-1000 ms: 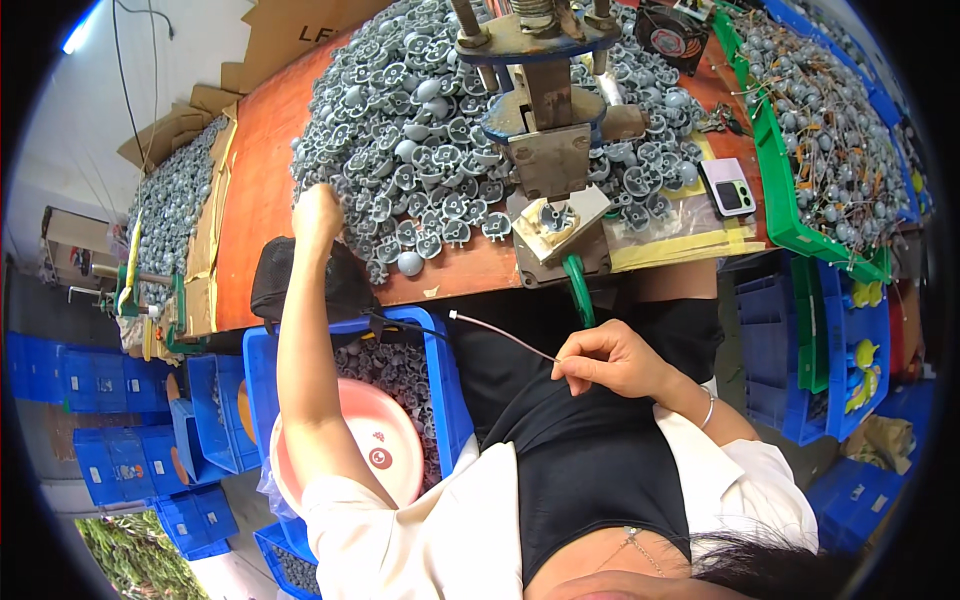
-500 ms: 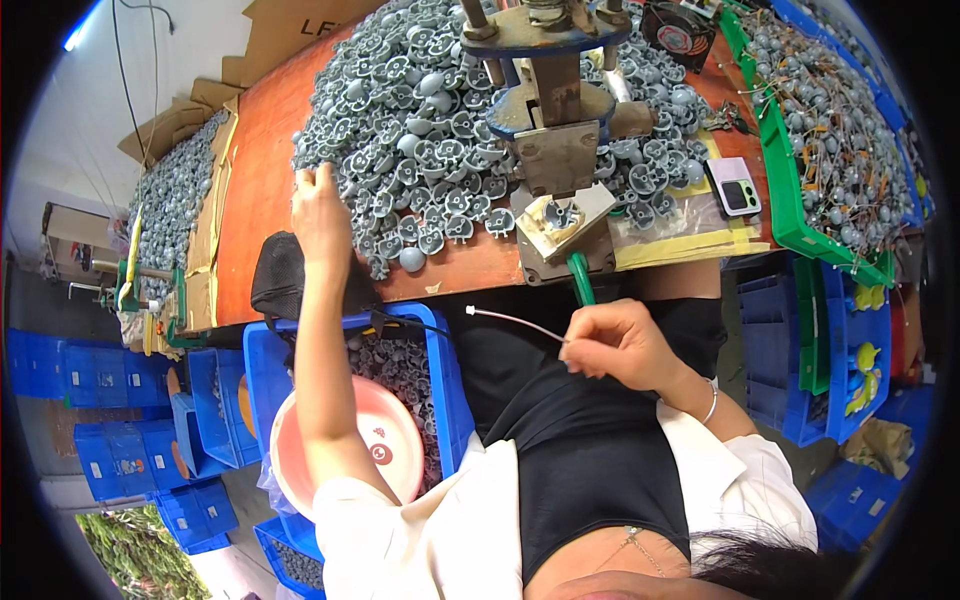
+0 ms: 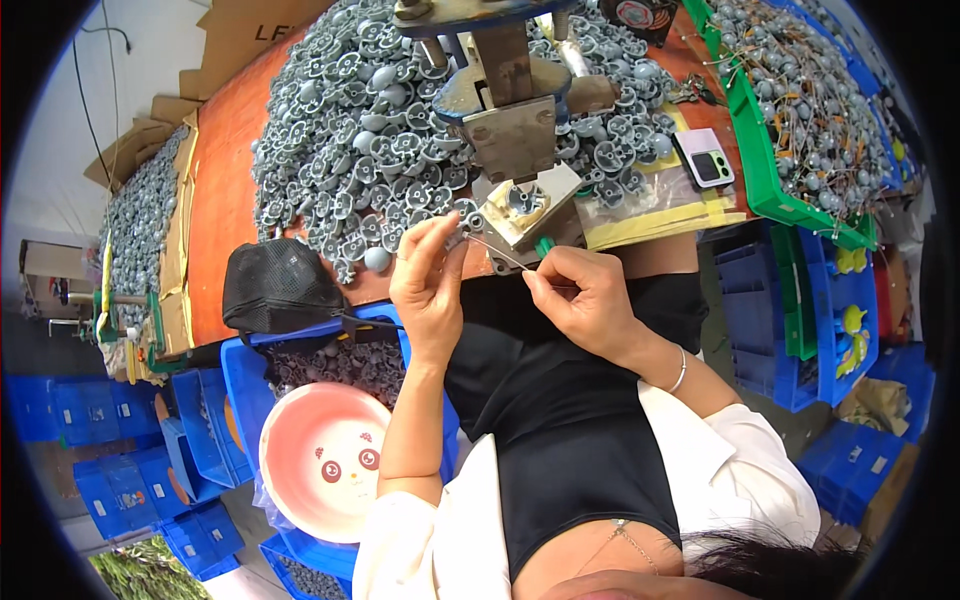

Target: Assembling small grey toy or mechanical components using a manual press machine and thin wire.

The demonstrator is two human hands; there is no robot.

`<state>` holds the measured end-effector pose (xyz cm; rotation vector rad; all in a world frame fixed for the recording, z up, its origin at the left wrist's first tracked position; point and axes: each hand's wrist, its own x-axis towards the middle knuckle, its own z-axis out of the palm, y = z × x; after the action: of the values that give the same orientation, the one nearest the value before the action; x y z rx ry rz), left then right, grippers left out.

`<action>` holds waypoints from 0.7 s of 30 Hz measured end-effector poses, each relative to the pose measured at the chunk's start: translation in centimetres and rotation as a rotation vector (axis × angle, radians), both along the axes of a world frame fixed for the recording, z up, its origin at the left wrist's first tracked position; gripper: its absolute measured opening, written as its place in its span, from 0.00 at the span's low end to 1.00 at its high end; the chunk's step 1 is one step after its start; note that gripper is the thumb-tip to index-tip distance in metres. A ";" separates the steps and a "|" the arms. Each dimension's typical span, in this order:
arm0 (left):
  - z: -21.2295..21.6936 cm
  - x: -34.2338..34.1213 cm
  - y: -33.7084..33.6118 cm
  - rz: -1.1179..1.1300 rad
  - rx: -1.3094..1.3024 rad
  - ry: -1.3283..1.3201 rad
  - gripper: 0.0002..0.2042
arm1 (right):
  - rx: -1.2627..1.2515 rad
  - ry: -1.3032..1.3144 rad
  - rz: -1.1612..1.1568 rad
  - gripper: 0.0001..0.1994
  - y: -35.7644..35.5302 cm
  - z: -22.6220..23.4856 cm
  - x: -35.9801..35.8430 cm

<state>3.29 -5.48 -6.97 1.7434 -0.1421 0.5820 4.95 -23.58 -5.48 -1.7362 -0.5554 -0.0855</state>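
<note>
My left hand (image 3: 428, 283) pinches a small grey round part (image 3: 457, 238) at the table's near edge. My right hand (image 3: 583, 297) holds a thin metal wire (image 3: 497, 253) whose tip reaches the part in my left fingers. Both hands meet just below a small metal press (image 3: 512, 120) with a white fixture block (image 3: 528, 203). A large heap of the same grey round parts (image 3: 350, 140) covers the orange table (image 3: 215, 190) behind my left hand.
A black mesh bag (image 3: 280, 288) lies at the table edge on the left. A pink bowl (image 3: 325, 460) sits by a blue crate of parts (image 3: 325, 360) below. A phone (image 3: 706, 160) lies right of the press, beside a green tray (image 3: 770, 190) of wired pieces. Blue bins (image 3: 830, 330) stand right.
My left hand came back from the heap of grey parts with one part and now meets my right hand. The right hand rose with the wire toward the press.
</note>
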 end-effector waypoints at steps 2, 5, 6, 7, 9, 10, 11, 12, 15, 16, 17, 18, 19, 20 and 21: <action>-0.1 -0.2 -0.4 0.023 -0.146 0.029 0.16 | 0.023 -0.013 -0.005 0.10 -0.1 0.1 -0.2; -0.7 -0.2 0.1 0.011 -0.203 0.031 0.20 | -0.018 -0.064 -0.014 0.10 -0.2 -0.2 0.0; -0.8 -0.2 0.2 -0.012 -0.233 -0.001 0.20 | -0.020 -0.064 -0.015 0.10 -0.3 -0.1 0.0; -0.8 -0.2 0.3 -0.034 -0.261 -0.032 0.20 | -0.017 -0.052 0.009 0.10 -0.3 0.1 0.0; -0.8 -0.2 0.5 -0.036 -0.282 -0.030 0.20 | -0.015 -0.039 0.032 0.10 -0.4 0.3 -0.1; -0.8 -0.3 0.6 -0.049 -0.333 0.009 0.20 | -0.014 -0.038 0.070 0.09 -0.4 0.4 -0.1; -0.8 -0.3 0.7 -0.063 -0.384 0.048 0.20 | -0.013 -0.036 0.109 0.09 -0.4 0.4 -0.1; -0.8 -0.3 0.7 -0.063 -0.383 0.049 0.20 | -0.012 -0.035 0.108 0.09 -0.4 0.4 -0.2; -0.7 -0.4 0.6 -0.087 -0.384 0.059 0.21 | -0.057 -0.060 0.100 0.09 -0.5 0.6 -0.2; -0.4 -0.5 0.7 -0.184 -0.545 0.117 0.22 | -0.045 -0.015 0.124 0.09 -0.6 0.8 -0.2; -0.2 -0.6 0.7 -0.282 -0.705 0.176 0.22 | -0.032 0.030 0.149 0.08 -0.8 1.1 -0.1; -0.1 -0.6 0.6 -0.343 -0.790 0.183 0.22 | -0.032 0.031 0.151 0.08 -1.0 1.3 0.0; -0.2 -0.8 0.5 -0.338 -0.790 0.183 0.22 | -0.011 0.083 0.191 0.08 -1.2 1.6 0.0; -0.4 -1.1 0.3 -0.354 -0.765 0.214 0.21 | 0.010 0.136 0.232 0.08 -1.2 1.7 0.1; -0.5 -1.4 0.0 -0.369 -0.740 0.245 0.20 | 0.011 0.137 0.238 0.08 -1.2 1.5 0.2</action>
<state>1.93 -5.49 -7.46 1.0169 -0.0600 0.1110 5.19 -24.73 -3.93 -1.6395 -0.6542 0.1962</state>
